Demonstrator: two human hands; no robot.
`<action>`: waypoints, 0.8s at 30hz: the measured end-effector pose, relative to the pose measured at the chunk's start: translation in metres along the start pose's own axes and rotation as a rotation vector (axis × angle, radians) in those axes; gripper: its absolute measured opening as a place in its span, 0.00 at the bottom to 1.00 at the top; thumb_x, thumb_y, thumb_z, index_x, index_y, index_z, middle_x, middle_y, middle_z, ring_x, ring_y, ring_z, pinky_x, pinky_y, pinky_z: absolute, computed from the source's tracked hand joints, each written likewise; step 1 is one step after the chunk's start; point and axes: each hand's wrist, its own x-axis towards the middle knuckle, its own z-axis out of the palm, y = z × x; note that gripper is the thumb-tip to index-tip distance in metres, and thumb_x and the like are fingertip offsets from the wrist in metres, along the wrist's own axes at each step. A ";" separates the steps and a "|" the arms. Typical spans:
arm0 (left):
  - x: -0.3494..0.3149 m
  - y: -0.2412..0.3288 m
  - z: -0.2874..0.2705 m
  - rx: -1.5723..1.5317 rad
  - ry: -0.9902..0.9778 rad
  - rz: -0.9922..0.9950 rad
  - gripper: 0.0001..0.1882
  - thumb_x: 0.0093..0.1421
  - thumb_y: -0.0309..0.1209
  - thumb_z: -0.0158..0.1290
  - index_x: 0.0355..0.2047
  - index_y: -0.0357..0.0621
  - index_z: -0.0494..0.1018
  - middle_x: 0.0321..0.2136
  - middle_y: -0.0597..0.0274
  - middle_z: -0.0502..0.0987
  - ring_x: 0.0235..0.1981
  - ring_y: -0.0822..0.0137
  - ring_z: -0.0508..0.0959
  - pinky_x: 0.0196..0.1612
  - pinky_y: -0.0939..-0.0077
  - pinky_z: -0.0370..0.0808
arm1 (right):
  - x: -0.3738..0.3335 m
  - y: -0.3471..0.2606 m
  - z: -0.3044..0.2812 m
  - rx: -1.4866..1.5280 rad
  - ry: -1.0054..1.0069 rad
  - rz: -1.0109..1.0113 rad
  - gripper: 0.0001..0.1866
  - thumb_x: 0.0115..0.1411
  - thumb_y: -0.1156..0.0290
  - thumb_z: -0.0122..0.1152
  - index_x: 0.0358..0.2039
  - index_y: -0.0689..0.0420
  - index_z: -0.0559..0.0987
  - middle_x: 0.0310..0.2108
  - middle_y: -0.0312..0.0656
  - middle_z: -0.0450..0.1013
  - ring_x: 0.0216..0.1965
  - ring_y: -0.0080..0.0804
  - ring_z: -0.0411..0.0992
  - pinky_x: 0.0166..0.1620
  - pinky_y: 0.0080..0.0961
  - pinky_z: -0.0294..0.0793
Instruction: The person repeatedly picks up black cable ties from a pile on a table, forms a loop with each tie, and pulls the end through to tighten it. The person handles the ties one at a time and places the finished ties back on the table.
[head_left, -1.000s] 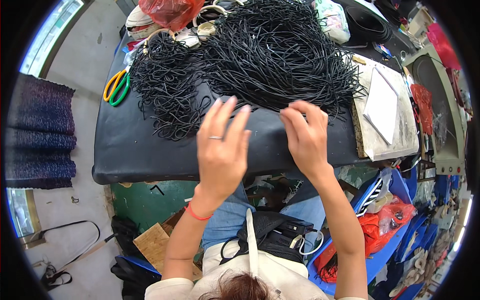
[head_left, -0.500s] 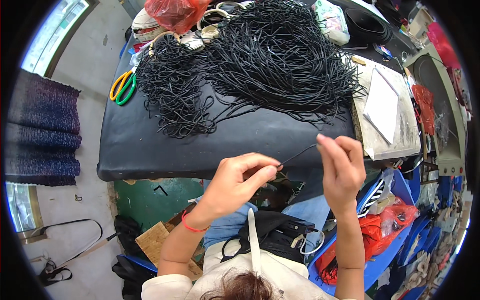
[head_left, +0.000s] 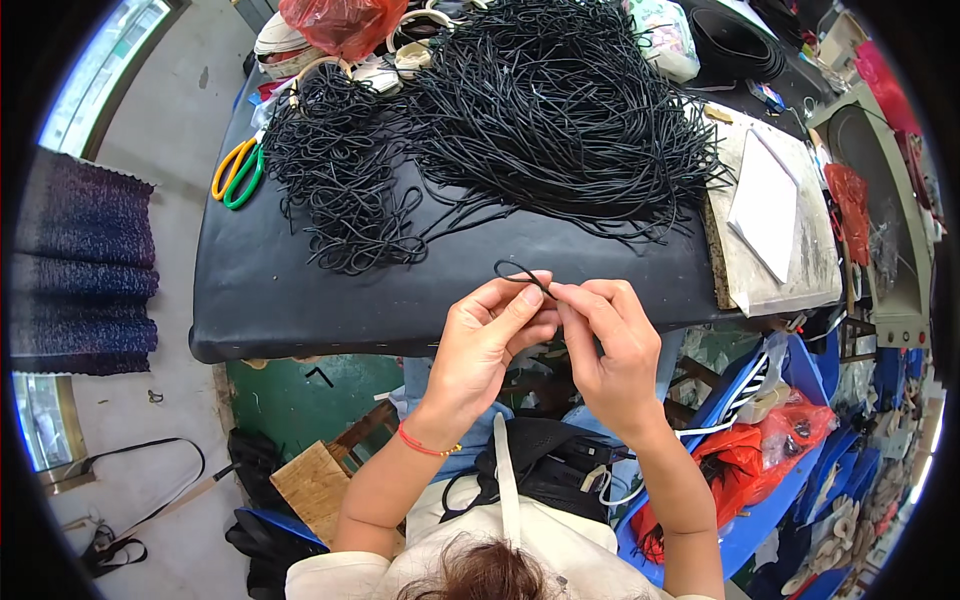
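A thin black cord [head_left: 512, 266] is bent into a small loop above the table's near edge. My left hand [head_left: 492, 325] pinches it between thumb and forefinger. From the right, my right hand [head_left: 610, 335] meets it, its fingertips pinched on the cord just below the loop. Beyond my hands lies a large heap of straight-cut black cords [head_left: 570, 120]. To its left is a smaller tangled pile of black cords [head_left: 340, 170], several of them looped.
Scissors with one yellow and one green handle [head_left: 238, 172] lie at the table's left. On the right, a white sheet [head_left: 765, 205] rests on a worn board [head_left: 815, 270]. A blue bin [head_left: 735, 535] with red plastic bags [head_left: 770, 455] stands at my right, below the table.
My right hand has come left to meet the left hand. The cord, stretched between them before, is now bent into a loop.
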 end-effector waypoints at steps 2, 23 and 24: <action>0.002 -0.005 -0.002 0.008 -0.005 0.032 0.10 0.61 0.28 0.47 0.41 0.38 0.71 0.34 0.59 0.76 0.33 0.71 0.78 0.35 0.83 0.78 | 0.000 -0.001 0.000 -0.022 -0.001 0.001 0.13 0.49 0.84 0.58 0.37 0.63 0.76 0.28 0.43 0.67 0.26 0.35 0.69 0.28 0.25 0.70; -0.002 -0.021 0.002 0.092 0.058 0.239 0.06 0.59 0.27 0.50 0.35 0.37 0.72 0.33 0.63 0.75 0.34 0.77 0.74 0.39 0.81 0.72 | -0.004 -0.010 0.002 -0.279 -0.026 -0.078 0.14 0.44 0.82 0.59 0.34 0.62 0.76 0.26 0.41 0.66 0.26 0.34 0.68 0.28 0.27 0.69; -0.003 -0.021 0.002 0.098 0.070 0.263 0.06 0.60 0.27 0.49 0.35 0.37 0.71 0.34 0.63 0.75 0.35 0.77 0.73 0.40 0.80 0.72 | -0.005 -0.009 0.004 -0.271 -0.036 -0.098 0.14 0.43 0.82 0.59 0.34 0.62 0.76 0.26 0.41 0.66 0.26 0.34 0.68 0.28 0.27 0.69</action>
